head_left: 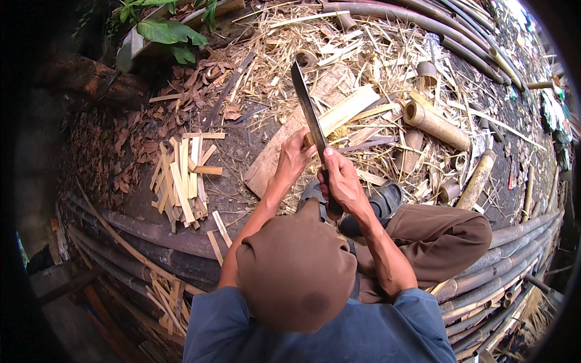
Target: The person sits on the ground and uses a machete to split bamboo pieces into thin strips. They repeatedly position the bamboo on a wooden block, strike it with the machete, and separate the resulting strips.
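Observation:
My right hand (pixel 342 183) is wrapped round the handle of a machete (pixel 307 100). Its long dark blade points up and away, a little to the left. Close to the blade's lower part, my left hand (pixel 295 155) is closed on a short bamboo piece (pixel 310 140), of which only a brown end shows. Beneath both hands lies a flat wooden board (pixel 272 158). A pale split length of bamboo (pixel 349 110) rests just beyond the blade, partly over the board. The left fingertips are partly hidden.
To the left lies a pile of bamboo strips (pixel 181 181). Cut bamboo tubes (pixel 437 126) and shavings (pixel 387 54) are strewn to the right and far side. Long poles (pixel 163 233) run behind me; more poles (pixel 417 24) lie at the far right. Dry leaves (pixel 130 142) cover the ground leftward.

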Motion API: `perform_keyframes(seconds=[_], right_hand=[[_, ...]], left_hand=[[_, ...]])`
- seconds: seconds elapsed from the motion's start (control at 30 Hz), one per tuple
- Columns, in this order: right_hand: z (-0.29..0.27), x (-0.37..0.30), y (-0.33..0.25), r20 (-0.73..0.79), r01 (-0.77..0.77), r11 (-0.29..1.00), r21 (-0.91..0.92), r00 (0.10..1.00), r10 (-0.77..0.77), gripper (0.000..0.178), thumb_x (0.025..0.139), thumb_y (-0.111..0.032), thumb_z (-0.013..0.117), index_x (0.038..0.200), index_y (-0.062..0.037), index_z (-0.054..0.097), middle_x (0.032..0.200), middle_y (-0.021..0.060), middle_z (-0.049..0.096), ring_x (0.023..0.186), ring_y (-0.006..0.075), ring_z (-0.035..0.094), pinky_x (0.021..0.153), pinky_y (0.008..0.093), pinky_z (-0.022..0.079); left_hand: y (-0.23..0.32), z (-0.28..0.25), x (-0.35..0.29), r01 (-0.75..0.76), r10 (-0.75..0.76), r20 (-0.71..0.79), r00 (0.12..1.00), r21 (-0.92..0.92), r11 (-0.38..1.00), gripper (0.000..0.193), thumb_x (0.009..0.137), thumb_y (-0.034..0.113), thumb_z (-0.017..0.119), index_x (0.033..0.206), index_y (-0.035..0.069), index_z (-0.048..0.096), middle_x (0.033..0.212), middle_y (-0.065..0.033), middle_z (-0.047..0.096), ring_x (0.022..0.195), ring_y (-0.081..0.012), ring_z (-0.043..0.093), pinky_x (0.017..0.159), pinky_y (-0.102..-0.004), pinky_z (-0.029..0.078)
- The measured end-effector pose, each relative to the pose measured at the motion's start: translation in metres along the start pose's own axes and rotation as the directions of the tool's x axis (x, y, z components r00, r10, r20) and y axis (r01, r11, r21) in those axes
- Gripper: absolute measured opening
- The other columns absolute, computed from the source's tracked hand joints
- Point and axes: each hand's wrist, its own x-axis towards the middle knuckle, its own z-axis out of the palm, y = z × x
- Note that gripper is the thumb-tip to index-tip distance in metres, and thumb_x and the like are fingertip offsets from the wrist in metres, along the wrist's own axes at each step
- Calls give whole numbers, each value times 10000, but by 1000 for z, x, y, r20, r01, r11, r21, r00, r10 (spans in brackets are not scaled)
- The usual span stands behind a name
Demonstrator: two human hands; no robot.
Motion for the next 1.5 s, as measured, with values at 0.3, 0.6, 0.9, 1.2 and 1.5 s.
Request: perform_keyframes(seconds=[0.3, 0.6, 0.9, 1.2, 1.5], right_hand=[[5, -2, -1, -112, 233, 846, -479, 940, -323, 403, 1036, -283, 414, 1379, -90, 502, 588, 124, 449, 562, 145, 462, 571, 345, 433], [6, -5, 1, -113, 274, 780, -562, 909, -401, 402, 1034, -260, 414, 1409, -128, 480, 585, 145, 474, 543, 175, 489, 567, 342, 442], [0, 11, 19, -71, 329, 748, -576, 892, -447, 425, 1030, -239, 398, 1447, -158, 418, 646, 206, 580, 649, 297, 637, 629, 397, 480], [12, -11, -7, -29, 350, 748, -564, 897, -441, 447, 1021, -240, 423, 1440, -84, 409, 594, 192, 521, 526, 295, 547, 533, 396, 416], [-1, 21, 43, 33, 239, 701, -672, 955, -294, 589, 1009, -320, 434, 1466, 9, 262, 738, 345, 597, 713, 508, 602, 668, 552, 444]], left_hand=[[9, 1, 4, -15, 15, 5, 1000, -58, 998, 263, 850, 205, 666, 977, 10, 541, 760, -87, 499, 684, -207, 499, 637, -358, 429], [21, 2, 7, -85, 86, -8, 996, 92, 992, 194, 819, 35, 658, 957, 12, 523, 773, -107, 496, 691, -245, 522, 633, -370, 431], [-25, 19, -5, -108, 114, -29, 993, 144, 984, 515, 828, 150, 698, 1268, 15, 467, 1100, -228, 571, 1044, -353, 578, 873, -430, 478], [38, -72, -3, 122, -64, -475, 878, 93, 988, 455, 923, 110, 598, 1318, -46, 435, 1295, -246, 519, 1216, -346, 526, 984, -406, 468], [114, -60, 91, -418, 696, -259, 670, 643, 642, 340, 941, 208, 595, 1203, -3, 549, 1237, -185, 571, 1170, -326, 554, 1013, -440, 460]])
